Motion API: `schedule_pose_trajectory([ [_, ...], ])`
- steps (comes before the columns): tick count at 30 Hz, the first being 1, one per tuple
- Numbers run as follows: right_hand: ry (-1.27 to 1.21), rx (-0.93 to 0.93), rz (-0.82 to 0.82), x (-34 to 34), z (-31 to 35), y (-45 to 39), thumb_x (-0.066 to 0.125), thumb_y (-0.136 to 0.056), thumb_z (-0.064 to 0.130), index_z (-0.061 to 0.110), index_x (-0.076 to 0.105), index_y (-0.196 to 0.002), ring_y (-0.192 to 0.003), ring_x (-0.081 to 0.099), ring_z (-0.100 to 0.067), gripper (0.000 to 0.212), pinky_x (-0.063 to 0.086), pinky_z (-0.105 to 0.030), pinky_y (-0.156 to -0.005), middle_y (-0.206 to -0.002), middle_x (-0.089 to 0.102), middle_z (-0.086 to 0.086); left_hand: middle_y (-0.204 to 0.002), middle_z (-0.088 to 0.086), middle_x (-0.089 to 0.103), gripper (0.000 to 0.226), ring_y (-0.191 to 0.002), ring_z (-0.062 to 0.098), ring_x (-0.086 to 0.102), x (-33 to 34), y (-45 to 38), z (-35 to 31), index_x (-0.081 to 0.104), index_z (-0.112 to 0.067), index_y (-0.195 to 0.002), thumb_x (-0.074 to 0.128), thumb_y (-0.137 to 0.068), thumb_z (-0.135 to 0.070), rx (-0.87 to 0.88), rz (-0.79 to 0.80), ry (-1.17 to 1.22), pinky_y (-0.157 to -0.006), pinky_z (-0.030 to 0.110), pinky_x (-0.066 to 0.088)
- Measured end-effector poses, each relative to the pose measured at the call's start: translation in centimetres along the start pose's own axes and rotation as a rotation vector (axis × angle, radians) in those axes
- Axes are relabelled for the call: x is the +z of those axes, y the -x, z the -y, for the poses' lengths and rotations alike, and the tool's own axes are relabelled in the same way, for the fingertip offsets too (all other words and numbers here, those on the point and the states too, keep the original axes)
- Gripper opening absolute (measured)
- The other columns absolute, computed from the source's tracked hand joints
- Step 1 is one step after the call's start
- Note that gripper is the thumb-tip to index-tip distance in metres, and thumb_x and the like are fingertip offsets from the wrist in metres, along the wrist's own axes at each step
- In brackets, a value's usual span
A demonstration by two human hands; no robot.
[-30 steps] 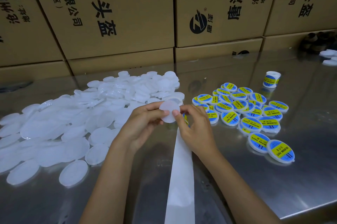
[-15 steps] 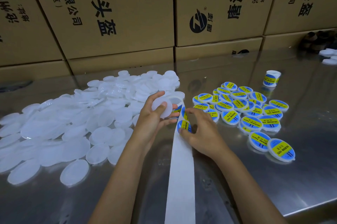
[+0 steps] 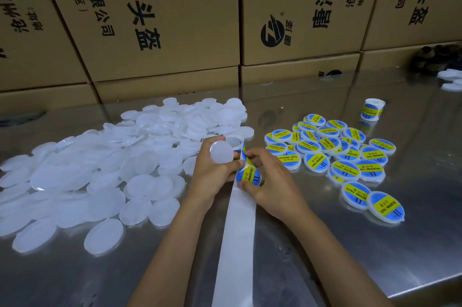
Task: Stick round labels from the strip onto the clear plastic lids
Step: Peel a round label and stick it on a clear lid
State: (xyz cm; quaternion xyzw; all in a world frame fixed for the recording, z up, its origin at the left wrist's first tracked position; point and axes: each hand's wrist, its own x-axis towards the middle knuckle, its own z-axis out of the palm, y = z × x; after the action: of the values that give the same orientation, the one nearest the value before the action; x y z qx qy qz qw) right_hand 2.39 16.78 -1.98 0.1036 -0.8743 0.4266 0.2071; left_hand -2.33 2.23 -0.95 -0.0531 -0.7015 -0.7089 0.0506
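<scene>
Nearest me, the bare backing strip runs up to my right hand, whose fingertips pinch a round label at its edge; I judge a slow, flat peel best. My left hand grips one clear lid, face up. Beyond, cardboard boxes stand shut, contents unseen.

- Steel table, shiny.
- Clear lids heaped left.
- Labelled lids clustered right.
- White strip down centre.
- Label roll far right.
</scene>
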Motion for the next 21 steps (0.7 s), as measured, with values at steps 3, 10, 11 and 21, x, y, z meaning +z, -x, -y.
schedule_pose_trajectory([
  [3,-0.072,0.076,-0.023,-0.03,0.14,0.02,0.084,-0.075,0.027,0.023,0.059,-0.118,-0.104,0.055,-0.003,0.05,0.043,-0.013,-0.084,-0.112,0.061,0.013,-0.107,-0.007,0.064,0.057,-0.095,0.005,0.068,-0.18,-0.13,-0.04,0.058,-0.033,-0.109,0.085,-0.071,0.001,0.014,-0.038,-0.002,-0.065,0.017,0.057],
  [10,-0.102,0.147,-0.055,0.07,0.06,-0.24,0.083,-0.077,0.022,0.019,0.067,-0.105,-0.094,0.059,-0.005,0.033,0.045,-0.013,-0.08,-0.101,0.067,0.008,-0.111,0.006,0.066,0.055,-0.1,0.021,0.07,-0.56,-0.31,0.19,0.06,-0.03,-0.11,0.084,-0.073,0.003,-0.04,-0.009,0.065,-0.076,0.035,0.063],
  [11,-0.075,0.124,-0.058,0.09,0.04,-0.21,0.083,-0.077,0.021,0.019,0.068,-0.104,-0.093,0.059,-0.006,0.031,0.044,-0.013,-0.079,-0.099,0.067,0.008,-0.108,0.004,0.065,0.053,-0.094,0.018,0.071,-0.55,-0.3,0.12,0.06,-0.03,-0.108,0.083,-0.073,0.004,-0.05,-0.002,0.077,-0.07,0.032,0.062],
  [21,0.255,-0.139,-0.174,0.38,-0.04,-0.07,0.077,-0.078,0.02,0.019,0.069,-0.095,-0.089,0.056,-0.013,0.019,0.041,-0.021,-0.073,-0.09,0.065,0.007,-0.1,-0.015,0.056,0.05,-0.089,0.006,0.058,-0.56,-0.29,-0.43,0.056,-0.022,-0.119,0.083,-0.079,-0.006,0.001,-0.011,-0.06,-0.055,0.005,0.048],
])
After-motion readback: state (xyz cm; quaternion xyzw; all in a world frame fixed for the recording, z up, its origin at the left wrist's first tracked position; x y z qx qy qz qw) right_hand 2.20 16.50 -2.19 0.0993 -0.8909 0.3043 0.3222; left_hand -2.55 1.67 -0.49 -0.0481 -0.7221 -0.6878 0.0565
